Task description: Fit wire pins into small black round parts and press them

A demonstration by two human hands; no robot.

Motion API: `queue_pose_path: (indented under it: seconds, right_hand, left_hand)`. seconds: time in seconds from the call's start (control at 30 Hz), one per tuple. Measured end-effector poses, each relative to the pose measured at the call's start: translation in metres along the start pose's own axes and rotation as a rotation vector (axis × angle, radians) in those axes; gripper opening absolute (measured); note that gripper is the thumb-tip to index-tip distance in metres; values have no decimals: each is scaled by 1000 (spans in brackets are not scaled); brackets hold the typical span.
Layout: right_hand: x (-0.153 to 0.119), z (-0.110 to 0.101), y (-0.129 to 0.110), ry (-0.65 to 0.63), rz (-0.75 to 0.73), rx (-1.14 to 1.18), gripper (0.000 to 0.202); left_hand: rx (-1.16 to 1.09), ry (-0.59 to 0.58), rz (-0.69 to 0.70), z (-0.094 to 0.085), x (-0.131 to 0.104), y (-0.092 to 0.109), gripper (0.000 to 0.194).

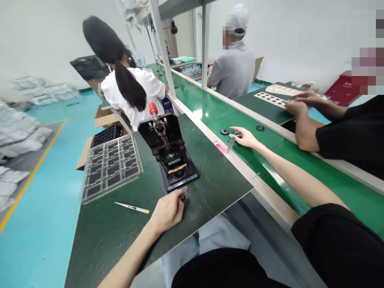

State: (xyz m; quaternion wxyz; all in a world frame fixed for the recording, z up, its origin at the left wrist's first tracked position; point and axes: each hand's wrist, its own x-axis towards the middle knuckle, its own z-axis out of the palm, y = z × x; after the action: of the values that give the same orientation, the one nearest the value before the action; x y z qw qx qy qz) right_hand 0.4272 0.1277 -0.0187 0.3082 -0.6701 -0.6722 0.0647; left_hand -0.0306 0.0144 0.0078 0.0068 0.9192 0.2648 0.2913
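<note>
My left hand rests curled on the worktop, fingers pinching a small dark part just below the press jig. My right hand holds tweezers over the green conveyor belt.

The person wears a black short-sleeved top; the sleeve on the right arm is loose and ends above the elbow, leaving the forearm bare. The left arm shows bare from forearm to wrist, with no sleeve in view. Both the left hand and the right hand are bare, without gloves, rings or a watch. Pale bluish trousers show below the top's dark hem.
</note>
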Motion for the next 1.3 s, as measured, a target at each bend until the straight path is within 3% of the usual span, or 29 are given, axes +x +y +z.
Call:
queue_pose_path:
  seconds: [0.17,0.4,0.53,0.63,0.77,0.83,0.93,1.03,1.17,1.3]
  right_hand:
    - [16,15,-21,-62,-155,-6,34]
    - [-13,7,-26,-46,-119,-24,24]
    - [-33,-3,-27,-22,-68,41,19]
    - [-34,-6,-26,-30,0,126,18]
    - [-13,-2,-30,-21,126,271,27]
    - [5,-1,-39,-1,155,407,47]
    - [40,-6,-62,-60,-5,544,87]
    - [77,-15,-88,-131,-196,511,102]
    - [104,-24,-107,-191,-311,392,94]
    - [78,-38,-91,-132,-262,363,57]
  left_hand:
    - [11,16,11,-2,-2,-2,16]
    - [-38,1,41,-8,3,4,17]
    - [-147,-76,22,-5,8,24,19]
    - [-100,-172,92,2,13,36,23]
    - [-51,-243,135,10,23,37,24]
    - [-55,-251,112,11,27,35,24]
    - [-53,-256,105,11,30,33,23]
    - [-46,-260,92,11,31,35,22]
    - [-30,-260,73,9,29,37,21]
    - [-14,-245,77,9,25,37,21]
